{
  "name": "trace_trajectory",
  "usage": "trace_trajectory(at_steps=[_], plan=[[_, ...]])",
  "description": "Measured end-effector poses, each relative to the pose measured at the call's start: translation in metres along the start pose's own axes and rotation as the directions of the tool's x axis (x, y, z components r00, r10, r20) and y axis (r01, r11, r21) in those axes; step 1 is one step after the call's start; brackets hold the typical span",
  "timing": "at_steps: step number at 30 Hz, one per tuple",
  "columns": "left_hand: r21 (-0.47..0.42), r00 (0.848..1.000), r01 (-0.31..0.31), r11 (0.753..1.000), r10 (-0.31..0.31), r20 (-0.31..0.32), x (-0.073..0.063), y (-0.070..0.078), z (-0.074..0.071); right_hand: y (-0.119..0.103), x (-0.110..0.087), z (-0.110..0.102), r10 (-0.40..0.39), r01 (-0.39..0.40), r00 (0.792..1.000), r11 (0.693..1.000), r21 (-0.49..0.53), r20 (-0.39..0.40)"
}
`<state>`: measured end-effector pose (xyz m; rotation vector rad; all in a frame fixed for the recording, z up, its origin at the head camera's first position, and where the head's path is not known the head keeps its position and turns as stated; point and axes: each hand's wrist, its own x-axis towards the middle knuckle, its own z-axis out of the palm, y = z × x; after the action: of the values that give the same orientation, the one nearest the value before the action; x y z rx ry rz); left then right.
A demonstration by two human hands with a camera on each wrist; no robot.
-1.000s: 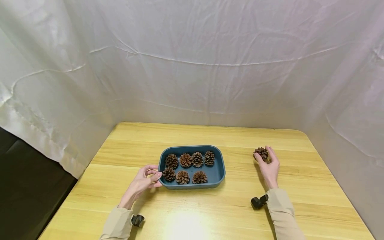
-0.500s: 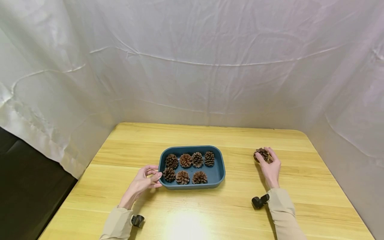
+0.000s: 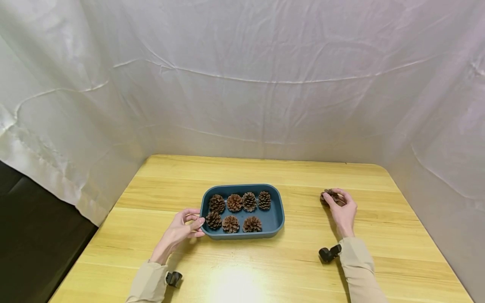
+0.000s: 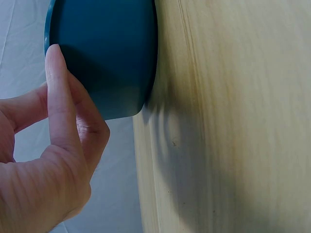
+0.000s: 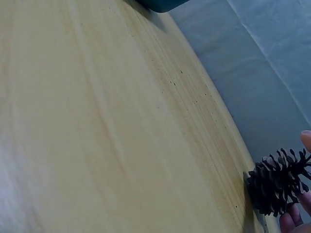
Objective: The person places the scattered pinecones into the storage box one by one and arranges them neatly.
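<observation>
A dark blue tray (image 3: 272,219) lies on the wooden table and holds several brown pine cones, some along its far side and others along the near side. My left hand (image 3: 181,227) pinches the tray's left end, thumb on the rim and fingers against the outside wall. In the left wrist view the thumb (image 4: 60,102) reaches up to the edge of the tray (image 4: 107,53). Away to the right, my right hand (image 3: 344,213) grips one more pine cone (image 5: 274,187) between thumb and fingers, right at the tabletop. The hand partly covers this pine cone in the head view.
The wooden table (image 3: 295,269) has pale cloth (image 3: 265,105) hanging behind it and along both sides. Small dark specks (image 5: 197,102) dot the wood near the far edge. Something black (image 3: 34,244) shows beyond the table's left edge.
My right hand has come slightly nearer and lower with the pine cone, and its fingers now cover more of it. The left hand and the tray stay put.
</observation>
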<state>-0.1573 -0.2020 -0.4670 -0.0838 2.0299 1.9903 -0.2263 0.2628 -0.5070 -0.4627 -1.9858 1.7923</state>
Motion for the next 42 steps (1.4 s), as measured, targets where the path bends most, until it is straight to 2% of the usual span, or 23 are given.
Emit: trace_trajectory(at_steps=[14, 28, 42], plan=[[0.002, 1.000, 0.006, 1.000, -0.006, -0.003, -0.001, 0.000, 0.000, 0.003, 0.000, 0.000, -0.025, 0.025, 1.000, 0.999, -0.031, -0.003], [0.005, 1.000, -0.001, 1.000, 0.001, -0.015, -0.001, 0.000, 0.001, -0.005, 0.000, 0.000, 0.019, -0.014, 0.999, 0.991, -0.134, 0.034], [0.007, 1.000, -0.007, 1.000, 0.007, -0.009, 0.000, 0.000, 0.001, -0.017, -0.003, 0.002, 0.053, -0.047, 0.995, 0.996, -0.079, 0.084]])
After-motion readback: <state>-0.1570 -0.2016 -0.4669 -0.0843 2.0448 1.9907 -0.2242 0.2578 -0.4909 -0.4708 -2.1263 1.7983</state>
